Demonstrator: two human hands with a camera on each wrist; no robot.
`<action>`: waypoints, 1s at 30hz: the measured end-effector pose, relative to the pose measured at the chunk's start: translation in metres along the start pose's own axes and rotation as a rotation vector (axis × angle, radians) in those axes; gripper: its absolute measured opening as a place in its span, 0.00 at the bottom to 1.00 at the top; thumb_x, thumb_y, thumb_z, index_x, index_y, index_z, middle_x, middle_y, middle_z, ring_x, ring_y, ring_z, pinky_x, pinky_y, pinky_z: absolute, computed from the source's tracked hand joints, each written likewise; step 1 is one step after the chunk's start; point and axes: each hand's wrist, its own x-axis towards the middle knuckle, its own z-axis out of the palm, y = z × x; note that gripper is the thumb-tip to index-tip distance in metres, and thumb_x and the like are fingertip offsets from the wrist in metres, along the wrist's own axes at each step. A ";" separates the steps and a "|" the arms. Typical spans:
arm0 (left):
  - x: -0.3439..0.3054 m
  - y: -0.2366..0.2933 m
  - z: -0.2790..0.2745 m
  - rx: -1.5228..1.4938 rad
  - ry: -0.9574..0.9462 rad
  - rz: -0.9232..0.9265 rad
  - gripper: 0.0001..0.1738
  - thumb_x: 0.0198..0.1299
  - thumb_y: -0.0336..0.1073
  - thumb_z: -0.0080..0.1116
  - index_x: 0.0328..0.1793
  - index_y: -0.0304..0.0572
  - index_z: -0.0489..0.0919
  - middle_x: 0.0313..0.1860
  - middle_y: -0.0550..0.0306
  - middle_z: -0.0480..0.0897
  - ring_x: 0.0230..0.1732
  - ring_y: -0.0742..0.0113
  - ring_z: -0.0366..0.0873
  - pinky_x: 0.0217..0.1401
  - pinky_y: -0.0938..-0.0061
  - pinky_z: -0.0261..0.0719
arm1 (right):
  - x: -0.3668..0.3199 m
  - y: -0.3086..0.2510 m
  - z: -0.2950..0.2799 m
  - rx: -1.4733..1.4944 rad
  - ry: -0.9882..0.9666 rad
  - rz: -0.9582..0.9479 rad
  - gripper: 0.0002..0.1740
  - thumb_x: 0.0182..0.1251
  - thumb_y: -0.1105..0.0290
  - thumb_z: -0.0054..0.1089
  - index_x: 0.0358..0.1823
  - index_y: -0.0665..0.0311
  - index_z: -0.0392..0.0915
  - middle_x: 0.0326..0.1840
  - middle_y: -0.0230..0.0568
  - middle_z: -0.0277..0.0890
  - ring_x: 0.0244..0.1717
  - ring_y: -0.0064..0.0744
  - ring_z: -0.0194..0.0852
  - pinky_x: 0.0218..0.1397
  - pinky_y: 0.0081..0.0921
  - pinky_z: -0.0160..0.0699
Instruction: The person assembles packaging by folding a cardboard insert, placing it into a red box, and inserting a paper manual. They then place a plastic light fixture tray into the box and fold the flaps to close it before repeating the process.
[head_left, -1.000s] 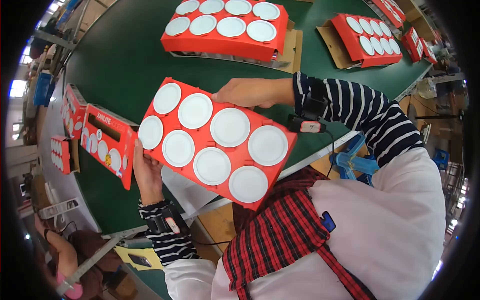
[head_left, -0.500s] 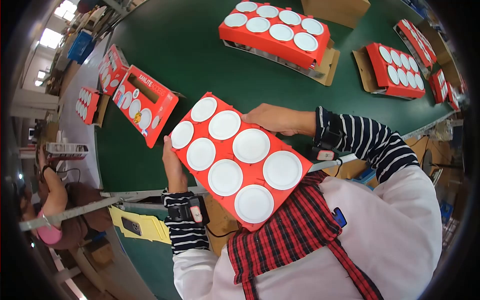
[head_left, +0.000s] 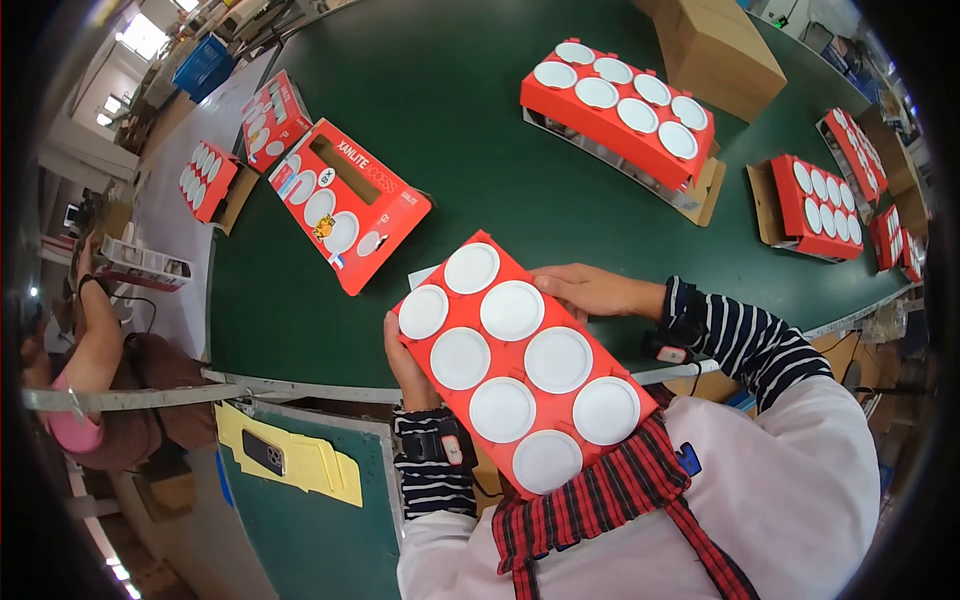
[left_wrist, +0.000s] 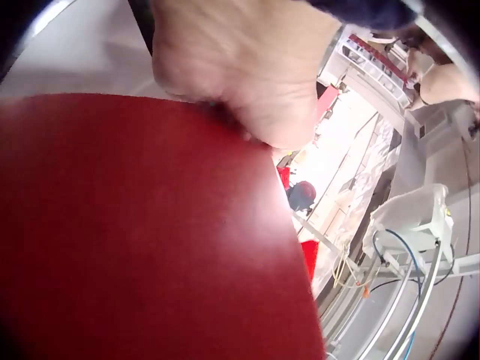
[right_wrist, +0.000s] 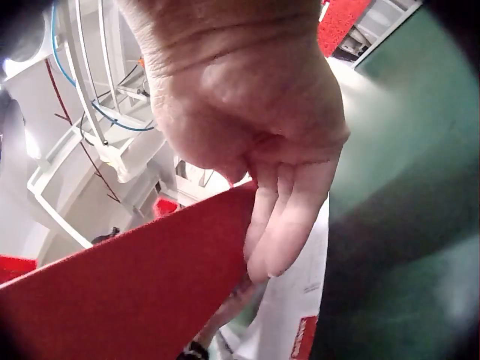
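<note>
A red cardboard tray with several round white discs set in its top is held tilted at the table's near edge, in front of the plaid apron. My left hand grips its left edge, most of the fingers hidden beneath it. Along the upper right edge, my right hand pinches the tray between thumb and fingers. In the right wrist view those fingers run down the red side panel. A red panel fills much of the left wrist view below the left hand.
An XANLITE carton with a cut-out window stands on the green table. Similar filled red trays sit behind and to the right, near a brown box. A phone lies on yellow sheets at lower left, near another person's arm.
The head view has shifted, so the table and cartons sit further right and lower. The tray has turned slightly clockwise and come lower in view. Both hands keep their hold on it.
</note>
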 end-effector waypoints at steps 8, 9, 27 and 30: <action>0.024 0.015 -0.019 -0.084 0.013 0.024 0.23 0.70 0.50 0.40 0.54 0.37 0.72 0.50 0.50 0.80 0.48 0.60 0.81 0.49 0.65 0.82 | 0.116 -0.012 -0.025 -0.662 0.548 -0.436 0.30 0.67 0.62 0.55 0.68 0.64 0.61 0.60 0.52 0.68 0.56 0.43 0.74 0.53 0.36 0.79; 0.028 0.017 -0.024 -0.064 -0.012 0.046 0.22 0.71 0.49 0.39 0.55 0.38 0.72 0.51 0.52 0.79 0.50 0.62 0.80 0.51 0.66 0.81 | 0.136 -0.017 -0.028 -0.667 0.541 -0.442 0.30 0.67 0.62 0.55 0.68 0.64 0.61 0.60 0.52 0.68 0.56 0.43 0.74 0.53 0.36 0.79; 0.054 0.048 -0.035 0.008 0.054 0.292 0.24 0.68 0.44 0.41 0.65 0.37 0.64 0.58 0.49 0.74 0.57 0.60 0.76 0.59 0.65 0.76 | 0.209 -0.061 -0.028 -0.146 0.049 -0.420 0.21 0.70 0.58 0.54 0.55 0.66 0.77 0.65 0.41 0.70 0.52 0.27 0.75 0.52 0.24 0.76; 0.053 0.044 -0.030 -0.009 -0.006 0.306 0.25 0.68 0.44 0.42 0.64 0.35 0.64 0.59 0.49 0.73 0.58 0.61 0.74 0.60 0.66 0.74 | 0.190 -0.060 -0.027 -0.073 0.064 -0.417 0.19 0.71 0.61 0.53 0.51 0.69 0.78 0.68 0.41 0.67 0.52 0.26 0.75 0.52 0.24 0.77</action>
